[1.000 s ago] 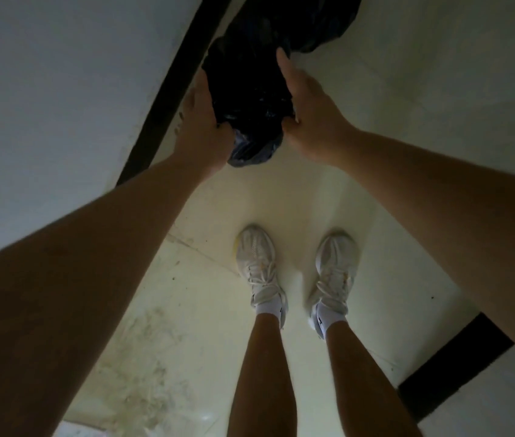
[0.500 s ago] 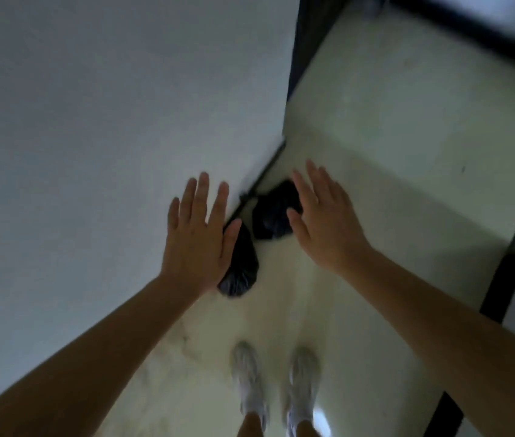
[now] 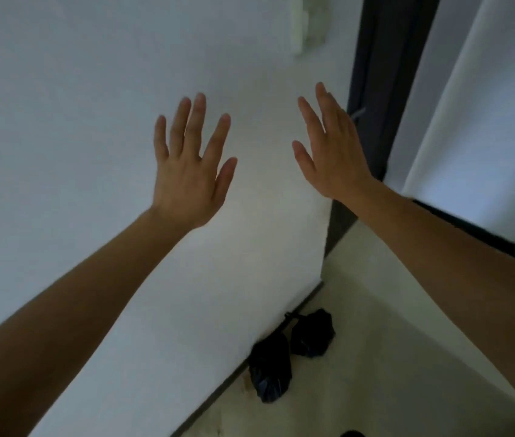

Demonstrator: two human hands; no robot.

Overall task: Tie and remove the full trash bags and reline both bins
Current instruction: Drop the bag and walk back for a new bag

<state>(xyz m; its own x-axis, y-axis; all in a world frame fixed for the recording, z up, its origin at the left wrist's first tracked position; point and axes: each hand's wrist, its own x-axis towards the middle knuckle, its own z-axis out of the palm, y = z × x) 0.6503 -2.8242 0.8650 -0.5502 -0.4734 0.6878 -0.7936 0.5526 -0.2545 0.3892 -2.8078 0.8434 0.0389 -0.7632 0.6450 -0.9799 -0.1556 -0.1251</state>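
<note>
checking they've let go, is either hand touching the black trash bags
Apart. Head view: left hand and right hand raised open, black trash bags on the floor below.

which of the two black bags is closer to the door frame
The upper-right bag, further along the wall toward its corner; the lower-left bag lies nearer the camera.

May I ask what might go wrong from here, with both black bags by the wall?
The nearer trash bag and the farther trash bag lie by the wall near the door frame; someone passing might trip. Their knots cannot be judged, so one may leak onto the floor. Left hand and right hand are empty and no liners are visible, so relining may stall.
</note>
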